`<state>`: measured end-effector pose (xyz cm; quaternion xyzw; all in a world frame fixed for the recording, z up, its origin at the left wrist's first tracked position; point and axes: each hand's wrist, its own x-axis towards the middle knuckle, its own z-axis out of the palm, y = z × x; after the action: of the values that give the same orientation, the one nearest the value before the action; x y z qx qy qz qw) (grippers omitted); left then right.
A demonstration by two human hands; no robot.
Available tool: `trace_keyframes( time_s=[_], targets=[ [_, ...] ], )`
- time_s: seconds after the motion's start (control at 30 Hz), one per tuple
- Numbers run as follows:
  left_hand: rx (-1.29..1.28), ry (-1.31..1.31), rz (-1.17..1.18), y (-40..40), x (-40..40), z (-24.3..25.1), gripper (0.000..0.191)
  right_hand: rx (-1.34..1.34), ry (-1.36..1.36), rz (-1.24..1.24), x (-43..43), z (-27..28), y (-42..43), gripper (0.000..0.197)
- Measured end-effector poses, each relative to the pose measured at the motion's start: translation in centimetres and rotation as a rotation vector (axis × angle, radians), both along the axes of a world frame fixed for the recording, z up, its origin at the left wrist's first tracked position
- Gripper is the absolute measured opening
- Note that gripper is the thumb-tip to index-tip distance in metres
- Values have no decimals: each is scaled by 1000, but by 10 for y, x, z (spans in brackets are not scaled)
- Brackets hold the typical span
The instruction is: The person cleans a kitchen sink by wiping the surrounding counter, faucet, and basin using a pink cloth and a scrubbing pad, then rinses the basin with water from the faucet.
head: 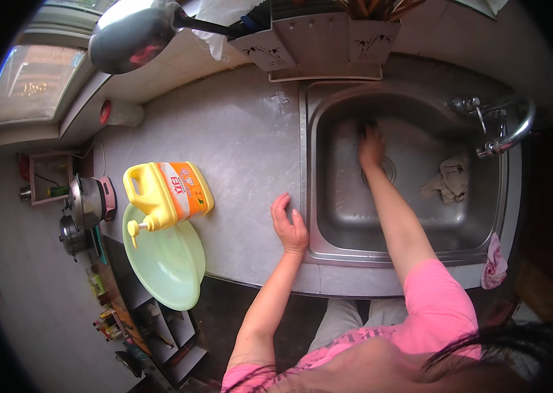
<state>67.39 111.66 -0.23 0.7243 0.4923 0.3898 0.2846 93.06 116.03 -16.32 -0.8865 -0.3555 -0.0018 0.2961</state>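
Observation:
My right hand (372,147) reaches down into the stainless steel sink (338,231), its fingers on a small dark thing (368,126), perhaps a scrubber, near the basin's far left part. Beside the sink's left rim, my left hand (289,226) rests at the counter with curled, parted fingers and nothing in it. A crumpled beige cloth (453,181) lies in the basin's right part. On the counter at left stands a yellow jug with a pump top (168,194), next to a pale green plastic basin (163,270) that juts past the counter's edge.
A curved chrome faucet (517,135) stands at the sink's right. A pink cloth (495,265) hangs at the near right corner. A utensil rack (325,46) and a hanging ladle or pan (131,42) are at the wall. A pot (85,201) is at far left.

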Motion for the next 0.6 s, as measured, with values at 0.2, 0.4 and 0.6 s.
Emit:
trace_keyframes(
  time_s=[0.2, 0.4, 0.6],
  targets=[
    [-8, 45, 9, -1, -3, -1, 31, -90, 35, 695, -108, -24, -94, 26],
    [-14, 34, -5, -2, 6, 3, 28, -50, -171, 908, -18, -46, -48, 20],
    [-12, 66, 8, 3, -1, 4, 26, -299, -144, 63, 121, -6, -96, 26]
  ],
)
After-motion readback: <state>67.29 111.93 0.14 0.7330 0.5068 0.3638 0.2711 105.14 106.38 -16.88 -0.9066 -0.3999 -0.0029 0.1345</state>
